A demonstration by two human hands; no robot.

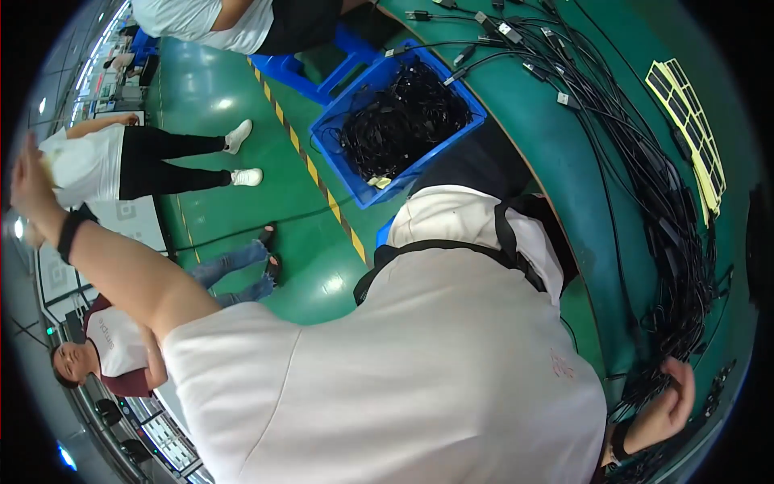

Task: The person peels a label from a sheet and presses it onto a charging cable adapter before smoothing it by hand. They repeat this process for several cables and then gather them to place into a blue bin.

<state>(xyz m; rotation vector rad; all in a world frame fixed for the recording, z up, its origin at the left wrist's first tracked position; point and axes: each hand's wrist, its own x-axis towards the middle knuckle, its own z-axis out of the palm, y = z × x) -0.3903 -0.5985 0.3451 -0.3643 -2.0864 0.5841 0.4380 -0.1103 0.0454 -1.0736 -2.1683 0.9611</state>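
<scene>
My left arm reaches out to the left, a dark band on its wrist. My left hand (34,184) is raised at the left rim, apart from the table, its fingers stretched out and nothing visible in them. At the lower right, my right hand (676,397) is beside a thick bundle of black cables (673,282) on the green table (548,161). Its fingers bend loosely, with no cable visibly gripped. Another dark band circles that wrist. The cables run up along the table, and their loose connector ends (509,34) fan out at the far end.
A blue crate (339,165) full of black coiled cables (395,121) stands left of the table, beside a blue stool (322,77). A yellow sheet with dark rectangles (685,121) lies on the table's right side. Several people stand or sit to the left, past yellow-black floor tape (310,169).
</scene>
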